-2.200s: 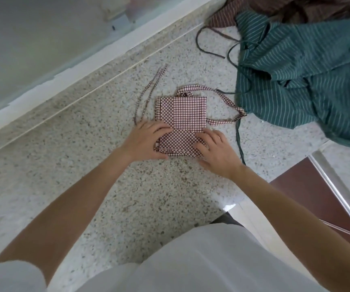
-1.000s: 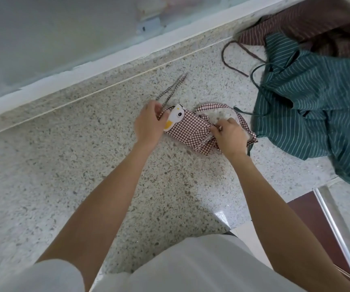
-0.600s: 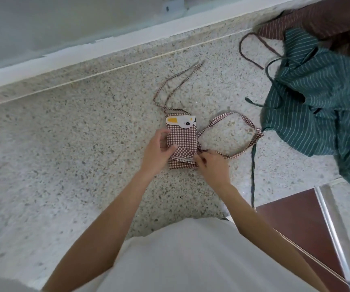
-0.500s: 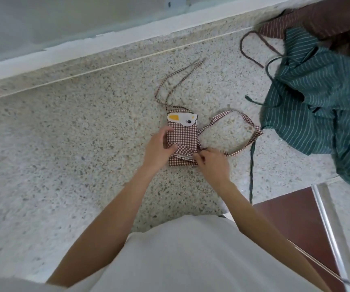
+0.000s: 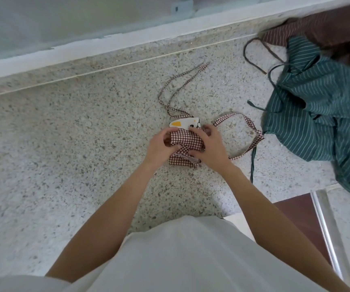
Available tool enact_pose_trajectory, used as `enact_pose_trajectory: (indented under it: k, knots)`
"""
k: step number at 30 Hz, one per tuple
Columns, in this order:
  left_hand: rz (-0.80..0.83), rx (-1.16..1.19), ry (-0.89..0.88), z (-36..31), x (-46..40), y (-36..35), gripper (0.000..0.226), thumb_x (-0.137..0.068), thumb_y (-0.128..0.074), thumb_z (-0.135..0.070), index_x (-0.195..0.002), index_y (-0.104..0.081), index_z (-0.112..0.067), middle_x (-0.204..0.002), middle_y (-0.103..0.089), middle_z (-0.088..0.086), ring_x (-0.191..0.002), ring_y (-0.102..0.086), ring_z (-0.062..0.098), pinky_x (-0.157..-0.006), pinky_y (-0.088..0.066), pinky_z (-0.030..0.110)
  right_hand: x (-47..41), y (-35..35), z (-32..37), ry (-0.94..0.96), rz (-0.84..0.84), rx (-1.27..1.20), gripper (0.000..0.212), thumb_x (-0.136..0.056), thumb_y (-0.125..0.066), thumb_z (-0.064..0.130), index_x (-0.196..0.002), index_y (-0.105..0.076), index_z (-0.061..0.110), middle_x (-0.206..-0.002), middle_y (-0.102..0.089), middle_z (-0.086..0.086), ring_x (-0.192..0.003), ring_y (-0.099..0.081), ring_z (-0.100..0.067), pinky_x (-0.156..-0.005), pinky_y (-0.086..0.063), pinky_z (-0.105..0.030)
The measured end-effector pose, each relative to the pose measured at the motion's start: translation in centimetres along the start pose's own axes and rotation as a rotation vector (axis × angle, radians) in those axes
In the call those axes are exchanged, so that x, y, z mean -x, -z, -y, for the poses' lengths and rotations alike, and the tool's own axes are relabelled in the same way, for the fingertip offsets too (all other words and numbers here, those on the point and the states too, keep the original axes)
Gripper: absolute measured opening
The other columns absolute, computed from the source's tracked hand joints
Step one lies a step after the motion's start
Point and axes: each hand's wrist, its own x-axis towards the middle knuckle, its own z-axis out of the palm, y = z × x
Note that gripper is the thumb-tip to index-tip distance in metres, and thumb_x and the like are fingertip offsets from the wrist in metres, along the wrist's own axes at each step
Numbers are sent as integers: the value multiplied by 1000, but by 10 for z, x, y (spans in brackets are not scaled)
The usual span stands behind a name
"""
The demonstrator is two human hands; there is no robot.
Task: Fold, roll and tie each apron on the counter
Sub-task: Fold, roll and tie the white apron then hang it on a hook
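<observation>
A small red-and-white checked apron, folded into a narrow strip, lies on the speckled stone counter. A white patch with an orange ear shows at its far end. My left hand grips the strip's left side, fingers curled over a rolled part. My right hand grips the right side the same way. The apron's checked ties loop out to the right, and two thin ties trail toward the wall.
A green striped apron lies crumpled at the right with dark ties trailing. A brown striped apron is bunched behind it. The counter's front edge and a dark red cabinet front sit at lower right.
Both hands have moved up the strip toward the patch, and the checked cloth under them has bunched into a roll. The near end now lies behind my hands.
</observation>
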Motion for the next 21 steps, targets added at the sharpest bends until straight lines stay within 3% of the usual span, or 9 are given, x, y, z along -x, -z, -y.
enact_pose_trajectory:
  k: [5,9,13,17,19,21]
  knots:
    - [-50,92,-120,-5,12,19,48,-74,-73,0,-116,-59,-17,-117,-62,1,-106,-59,12,-92,-48,21,-5,13,15,3,102,-181,67,-78,-73,28,-136,-41,35,-118,-50,-8,-107,-44,-25,-93,-40,-41]
    - [-68,-198,-176,7,18,23,52,-74,-76,-13,-122,-57,-18,-116,-63,1,-104,-58,14,-90,-47,27,-1,9,20,167,-76,240,56,-79,-71,34,-129,-49,23,-109,-66,-5,-100,-52,-27,-91,-33,-37]
    - [-67,-457,-238,16,22,12,48,-76,-75,-20,-121,-59,-16,-112,-62,6,-102,-58,22,-85,-45,31,14,-3,10,333,-307,516,38,-74,-75,36,-102,-64,12,-90,-69,-5,-87,-57,-29,-82,-31,-34]
    - [-180,-536,-355,24,31,4,38,-69,-78,-9,-105,-68,-17,-103,-59,5,-94,-55,23,-75,-47,32,22,-2,2,423,-358,516,35,-74,-73,37,-95,-63,12,-110,-60,-10,-109,-44,-29,-92,-32,-38]
    - [-169,-551,-412,31,32,3,39,-65,-79,-6,-102,-69,-15,-111,-60,6,-101,-55,25,-84,-46,36,23,-2,-5,467,-253,532,39,-73,-73,37,-101,-61,13,-123,-58,-8,-123,-42,-26,-104,-27,-42]
    - [-102,-548,-435,36,31,4,40,-69,-75,-4,-107,-67,-15,-119,-62,3,-112,-56,25,-97,-42,44,23,-2,-11,477,-150,542,45,-72,-76,35,-108,-60,13,-121,-62,-5,-122,-50,-24,-109,-24,-45]
